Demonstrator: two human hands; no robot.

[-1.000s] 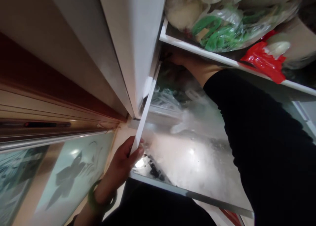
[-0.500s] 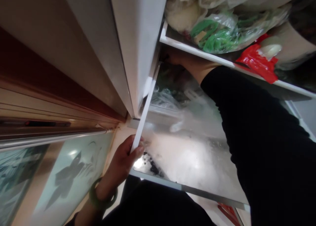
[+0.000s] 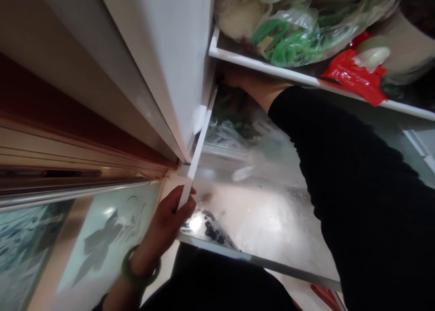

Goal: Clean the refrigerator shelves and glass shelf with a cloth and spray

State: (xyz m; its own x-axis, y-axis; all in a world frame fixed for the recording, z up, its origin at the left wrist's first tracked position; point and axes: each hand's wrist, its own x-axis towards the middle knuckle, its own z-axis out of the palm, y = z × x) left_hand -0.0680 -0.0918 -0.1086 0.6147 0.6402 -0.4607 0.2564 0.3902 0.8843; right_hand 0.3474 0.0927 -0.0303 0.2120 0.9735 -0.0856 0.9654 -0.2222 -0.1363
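A glass refrigerator shelf [image 3: 258,220] with a white side rim juts out towards my body, cloudy and reflecting light. Fingers and thumb of my left hand [image 3: 173,216], with a green bangle at the wrist, are closed round the shelf's left rim near the front corner. My right hand [image 3: 233,76] reaches under the upper shelf to the far left corner of the glass. Shadow hides its fingers, so I cannot tell whether they grip. Dark specks [image 3: 215,229] lie at the front left corner. Through the glass, clear plastic bags [image 3: 226,134] show below.
The upper shelf [image 3: 265,66] holds bagged food, with a green plastic bag [image 3: 292,43] and a red bag [image 3: 356,77] overhanging its edge. On the left stand the refrigerator's side wall [image 3: 170,43] and a glass door panel [image 3: 108,238] with a leaf pattern.
The view has shifted slightly, so the upper shelf sits a little further left. Both hands keep their places on or near the glass shelf.
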